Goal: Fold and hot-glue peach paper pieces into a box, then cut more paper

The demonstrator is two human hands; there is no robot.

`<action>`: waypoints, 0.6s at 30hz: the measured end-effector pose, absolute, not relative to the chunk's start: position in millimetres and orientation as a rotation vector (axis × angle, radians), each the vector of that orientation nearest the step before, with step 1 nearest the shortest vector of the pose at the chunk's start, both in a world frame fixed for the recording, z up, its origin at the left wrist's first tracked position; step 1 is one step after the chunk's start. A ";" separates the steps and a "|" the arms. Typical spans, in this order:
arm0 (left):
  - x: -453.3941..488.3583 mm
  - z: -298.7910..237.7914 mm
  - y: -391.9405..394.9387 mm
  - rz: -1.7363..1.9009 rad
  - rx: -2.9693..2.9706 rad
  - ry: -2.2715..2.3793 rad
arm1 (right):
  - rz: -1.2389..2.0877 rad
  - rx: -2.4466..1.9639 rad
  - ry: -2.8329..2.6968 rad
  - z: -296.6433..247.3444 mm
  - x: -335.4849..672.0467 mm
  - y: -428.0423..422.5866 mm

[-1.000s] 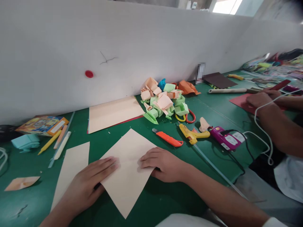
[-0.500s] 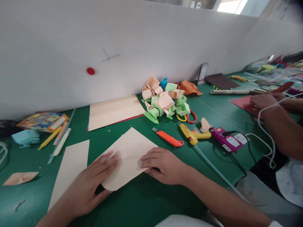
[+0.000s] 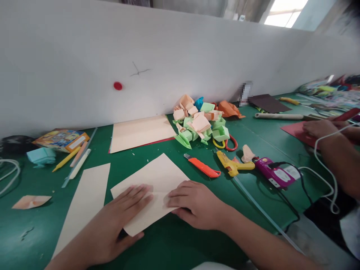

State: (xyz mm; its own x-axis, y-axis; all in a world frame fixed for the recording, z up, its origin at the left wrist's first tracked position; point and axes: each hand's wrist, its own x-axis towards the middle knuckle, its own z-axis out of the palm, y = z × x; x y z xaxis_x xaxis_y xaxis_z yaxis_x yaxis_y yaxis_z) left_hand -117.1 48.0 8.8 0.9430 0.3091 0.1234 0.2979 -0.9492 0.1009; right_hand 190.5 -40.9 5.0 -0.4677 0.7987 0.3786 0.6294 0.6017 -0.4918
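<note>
A cream paper sheet (image 3: 157, 176), folded into a triangle, lies on the green table (image 3: 174, 243) in front of me. My left hand (image 3: 118, 221) lies flat on its left part with fingers stretched out. My right hand (image 3: 194, 202) presses on its right edge, fingers curled down onto the paper. A cream paper strip (image 3: 84, 202) lies just left of my left hand.
Behind are a larger cream sheet (image 3: 140, 131), a pile of folded paper pieces (image 3: 201, 122), an orange box cutter (image 3: 202, 167), a yellow glue gun (image 3: 233, 165), scissors (image 3: 227, 142) and a purple device (image 3: 274, 174). Pencils (image 3: 73, 159) and a booklet (image 3: 60, 138) lie at left. Another person's arm (image 3: 329, 142) works at right.
The paper's near corner has been folded up, so the square now lies as a triangle. My left hand slid right and forward over the fold; my right hand stayed on the right edge.
</note>
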 end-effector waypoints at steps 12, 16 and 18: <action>-126.9 -5.4 58.3 0.493 2.764 0.565 | 0.508 -1.070 -2.325 8.6 198.5 -43.0; -141.0 -3.3 60.8 0.806 2.545 0.798 | 0.512 -1.103 -2.330 13.1 206.8 -42.2; -146.4 0.2 59.3 0.844 2.479 0.929 | 0.462 -1.130 -2.297 14.5 208.1 -42.1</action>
State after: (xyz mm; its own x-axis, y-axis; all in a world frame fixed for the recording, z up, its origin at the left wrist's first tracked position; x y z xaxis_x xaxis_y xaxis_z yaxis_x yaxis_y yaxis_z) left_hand -146.4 59.3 0.2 0.6053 0.6849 0.4056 0.4691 -0.7186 0.5134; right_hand 208.1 -42.1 14.5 -0.5070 0.8039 0.3110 0.6214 0.5909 -0.5145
